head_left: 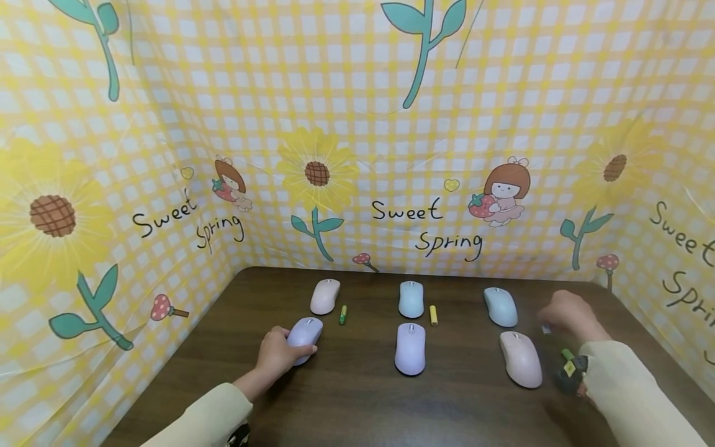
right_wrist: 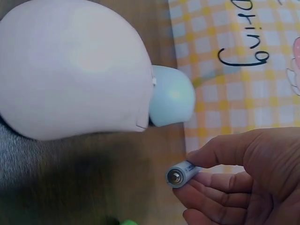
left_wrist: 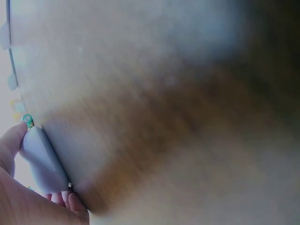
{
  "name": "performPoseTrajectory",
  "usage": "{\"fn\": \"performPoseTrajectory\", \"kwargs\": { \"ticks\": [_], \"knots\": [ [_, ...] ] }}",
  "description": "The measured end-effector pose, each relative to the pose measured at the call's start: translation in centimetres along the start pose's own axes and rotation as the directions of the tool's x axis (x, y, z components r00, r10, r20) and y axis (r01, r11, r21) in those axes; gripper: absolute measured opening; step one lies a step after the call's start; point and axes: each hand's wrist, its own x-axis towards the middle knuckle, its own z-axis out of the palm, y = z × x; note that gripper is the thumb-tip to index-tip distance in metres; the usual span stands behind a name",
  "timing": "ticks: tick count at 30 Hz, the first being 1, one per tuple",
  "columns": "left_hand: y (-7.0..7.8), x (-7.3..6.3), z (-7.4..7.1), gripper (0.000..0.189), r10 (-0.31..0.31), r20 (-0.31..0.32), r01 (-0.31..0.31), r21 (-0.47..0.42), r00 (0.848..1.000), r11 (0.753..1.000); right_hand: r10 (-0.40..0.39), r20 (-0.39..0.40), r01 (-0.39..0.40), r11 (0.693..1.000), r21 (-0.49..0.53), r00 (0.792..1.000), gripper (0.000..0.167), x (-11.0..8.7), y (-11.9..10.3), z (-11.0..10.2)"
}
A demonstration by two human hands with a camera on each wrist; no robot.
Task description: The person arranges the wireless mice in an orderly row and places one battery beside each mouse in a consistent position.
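A yellow-checked cloth (sunflowers and lettering printed on it) rises behind the brown table.

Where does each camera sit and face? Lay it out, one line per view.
Head: worn on the head, facing forward and down at the table; left hand, right hand and sleeves show.
Left wrist: on that wrist, facing the table, gripped mouse at left edge; left hand partly shows.
Right wrist: on that wrist, toward the pinched battery; right hand partly shows.
Shared: head and right wrist both show the pink mouse nearest the right hand.
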Motion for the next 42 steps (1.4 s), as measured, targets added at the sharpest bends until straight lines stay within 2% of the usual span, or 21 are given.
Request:
{"fn": "performPoseTrajectory", "kwargs": {
  "ticks": [16, 23, 34, 42],
  "knots": [
    [0.0, 0.0, -0.3, 0.066, 0.007, -0.003, -0.007, 0.009, 1.0, 1.0, 0.027, 0.028, -0.027, 0.999, 0.02, 0.999, 0.019, 2.0, -0.5, 2.2],
    [0.0, 0.0, -0.2, 0.065, -0.004, -0.005, 0.004, 0.006, 1.0, 1.0, 0.037, 0.044, -0.039, 0.999, 0.029, 0.998, 0.014, 2.1, -0.3, 2.3],
    [0.1, 0.0, -0.1, 0.065, -0.007, 0.002, 0.007, -0.003, 1.0, 1.0, 0.01, 0.013, -0.011, 0.996, 0.088, 1.0, 0.015, 1.7, 0.3, 2.7],
    [0.1, 0.0, 0.0, 0.066, -0.003, 0.003, 0.003, 0.003, 1.0, 1.0, 0.043, 0.041, -0.048, 0.992, 0.12, 0.998, 0.015, 1.6, 0.1, 2.6]
  ]
}}
